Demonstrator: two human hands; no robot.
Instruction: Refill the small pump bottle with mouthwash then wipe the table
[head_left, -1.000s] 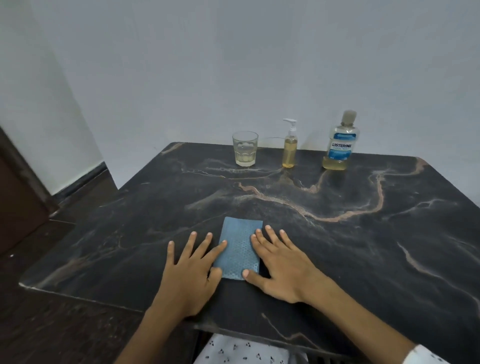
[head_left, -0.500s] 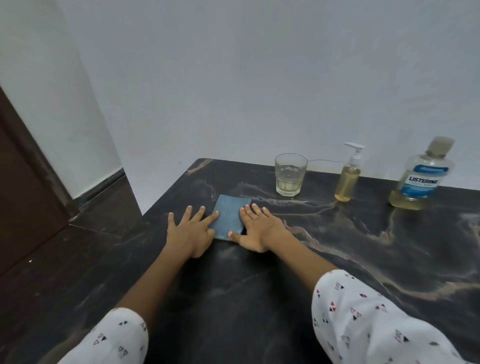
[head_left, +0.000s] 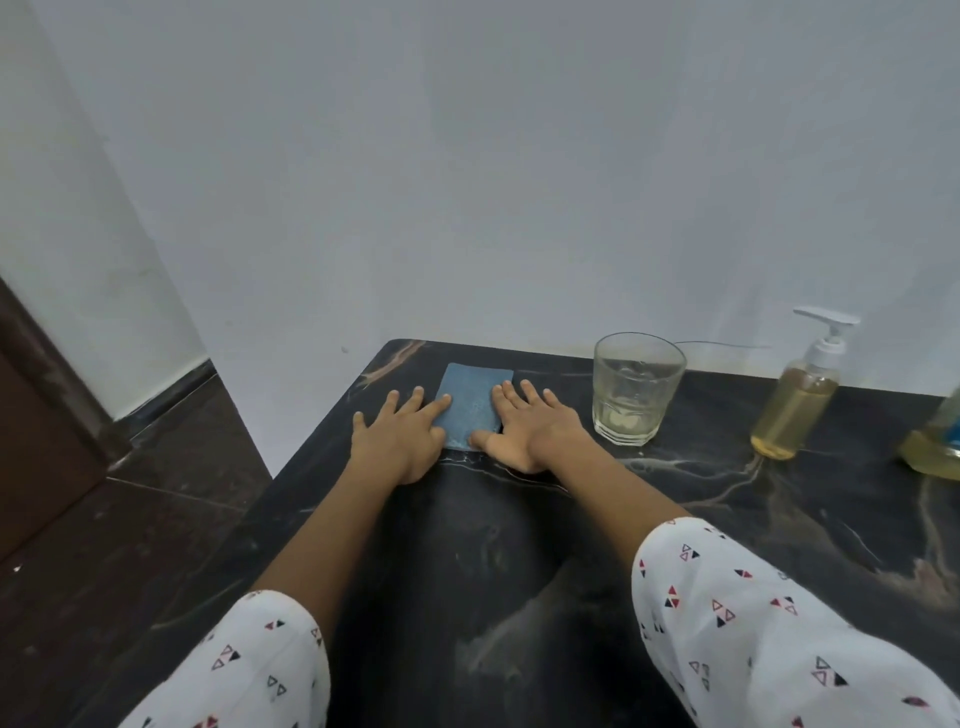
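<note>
Dark marble table (head_left: 519, 597): 1 blue cloth (head_left: 471, 402), 1 glass (head_left: 636, 395), 2 bottles (head_left: 795, 410).

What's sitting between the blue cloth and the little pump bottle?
In the head view, a glass with a little pale liquid stands between the blue cloth and pump bottle.

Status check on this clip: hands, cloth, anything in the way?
Both hands flat, left hand and right hand pressing the blue cloth at the table's far left corner. Glass close right of the right hand. Pump bottle beyond, upright.
</note>
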